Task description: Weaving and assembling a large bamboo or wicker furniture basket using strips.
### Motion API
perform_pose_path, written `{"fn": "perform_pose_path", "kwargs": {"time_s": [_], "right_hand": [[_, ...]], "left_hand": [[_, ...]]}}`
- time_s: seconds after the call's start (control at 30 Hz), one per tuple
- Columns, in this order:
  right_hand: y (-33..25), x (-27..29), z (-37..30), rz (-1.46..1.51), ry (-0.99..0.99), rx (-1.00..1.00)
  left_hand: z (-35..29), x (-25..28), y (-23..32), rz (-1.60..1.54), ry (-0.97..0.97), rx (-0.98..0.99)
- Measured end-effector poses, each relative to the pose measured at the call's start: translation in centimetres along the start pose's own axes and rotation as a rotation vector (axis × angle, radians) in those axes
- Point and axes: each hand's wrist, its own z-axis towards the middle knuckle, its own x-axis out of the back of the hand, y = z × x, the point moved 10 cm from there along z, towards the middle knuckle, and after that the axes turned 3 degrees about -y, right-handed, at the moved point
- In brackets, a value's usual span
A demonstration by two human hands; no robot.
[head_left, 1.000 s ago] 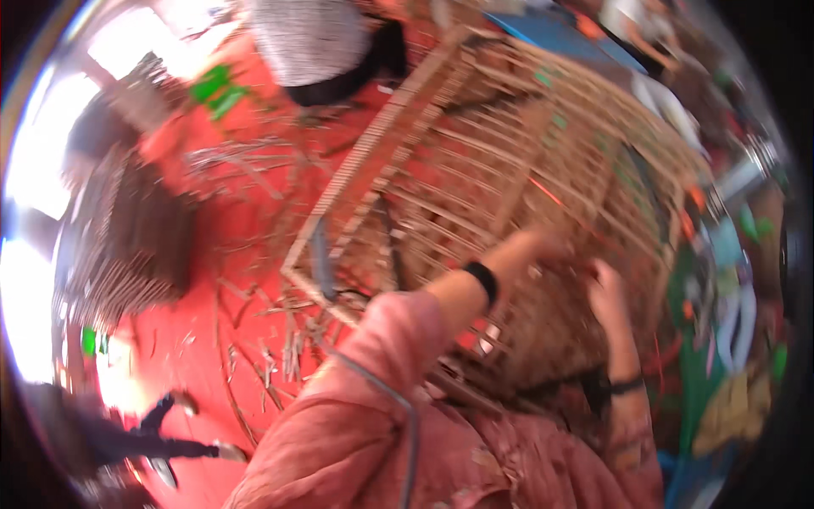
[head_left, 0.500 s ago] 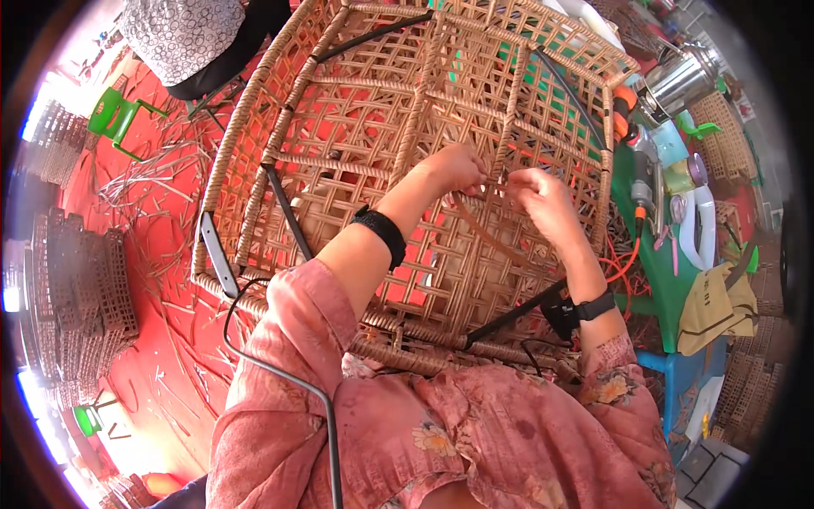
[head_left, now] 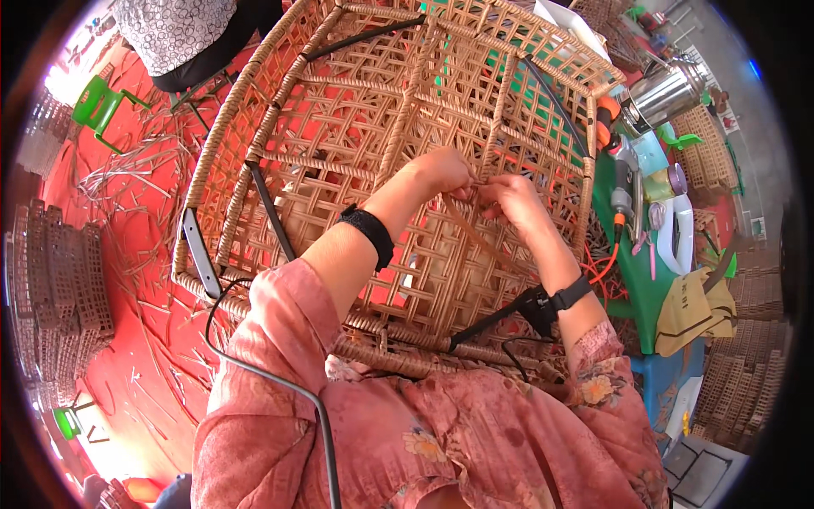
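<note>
Two bare hands meet over a large woven rattan frame [head_left: 458, 127], which lies in front of the person, fills the middle of the view and reaches its top edge. The left hand [head_left: 443, 172] is between two wrapped ribs, its fingers [head_left: 465, 180] curled inward; whether they pinch anything is too small to make out. The right hand [head_left: 519, 204] comes in from the other side, thumb and fingers bent toward the left fingertips and just beside them; I cannot tell whether they grip a strand. A flat brown strip [head_left: 471, 227] runs from just below the left hand down and rightward across the lattice.

A black band [head_left: 369, 233] circles the left forearm, and a black strap [head_left: 571, 293] the right wrist. A grey cable [head_left: 297, 386] crosses the left side of the pink floral clothing [head_left: 509, 424]. Black bars [head_left: 273, 212] slant across the frame near its corners, and a grey plate [head_left: 200, 253] sits at its left edge.

To the right, a green worktop [head_left: 646, 293] carries a grey power tool [head_left: 623, 174] with an orange cord [head_left: 606, 270]; a tan cloth [head_left: 687, 318] lies near its close end. To the left, loose strips [head_left: 161, 297] litter the red floor [head_left: 110, 356], with a green chair [head_left: 106, 110] and stacked woven panels [head_left: 59, 288] farther out. Another person [head_left: 174, 38] in patterned grey clothing is at upper left.
</note>
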Motion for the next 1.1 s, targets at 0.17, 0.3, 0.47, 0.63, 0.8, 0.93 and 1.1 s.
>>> {"fn": "perform_pose_path", "kwargs": {"time_s": [0.17, 0.3, 0.47, 0.63, 0.8, 0.93, 1.1], "right_hand": [[0.6, -0.6, 0.1, 0.062, -0.012, -0.034], [0.8, -0.7, 0.0, 0.051, -0.026, -0.067], [0.5, -0.1, -0.2, -0.040, -0.064, -0.040], [1.6, -0.6, -0.3, 0.200, -0.157, -0.106], [2.2, -1.1, -0.8, 0.429, -0.081, -0.182], [-1.3, -1.8, -0.6, -0.384, 0.042, 0.080], [-2.1, -2.4, -0.4, -0.662, 0.166, 0.106]], "left_hand": [[0.5, 0.5, 0.2, 0.108, 0.030, -0.093], [1.0, 0.1, 1.5, 0.524, -0.004, -0.247], [1.2, 0.8, -0.1, 0.491, -0.013, -0.057], [0.3, 2.1, -0.2, 0.196, 0.020, -0.051], [-0.4, 2.1, -0.9, 0.014, -0.051, -0.097], [0.0, 2.2, -1.6, -0.051, -0.057, -0.079], [0.4, 2.1, -1.8, -0.043, -0.069, -0.108]]}}
